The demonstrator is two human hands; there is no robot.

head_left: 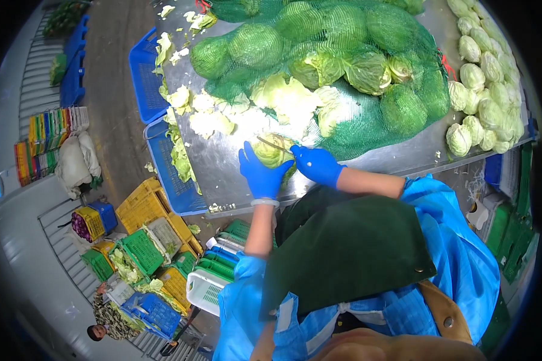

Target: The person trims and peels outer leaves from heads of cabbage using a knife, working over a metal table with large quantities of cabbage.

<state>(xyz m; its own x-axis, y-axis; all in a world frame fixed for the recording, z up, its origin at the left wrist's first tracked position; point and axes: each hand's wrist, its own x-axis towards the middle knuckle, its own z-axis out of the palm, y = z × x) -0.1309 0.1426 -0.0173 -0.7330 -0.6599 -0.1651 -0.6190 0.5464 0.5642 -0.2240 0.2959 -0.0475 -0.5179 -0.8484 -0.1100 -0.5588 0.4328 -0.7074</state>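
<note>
A pale green cabbage [270, 157] rests on the metal table near its front edge. My left hand [261, 174], in a blue glove, grips it from the left and front, thumb and fingers spread around it. In my blue-gloved right hand [319, 166] is a knife [274, 144], its thin curved blade lying across the top of the cabbage. Loose outer leaves [286, 99] are strewn just beyond, under bright glare. Behind them, a green mesh sack [367, 123] holds several large cabbages, some showing uncovered at its opening.
Trimmed cabbages [489, 90] are piled along the table's right end. Blue crates [173, 171] stand against the left edge, with leaf scraps hanging over them. Stacked crates [144, 253] and a person in patterned clothing [109, 314] are at the lower left.
</note>
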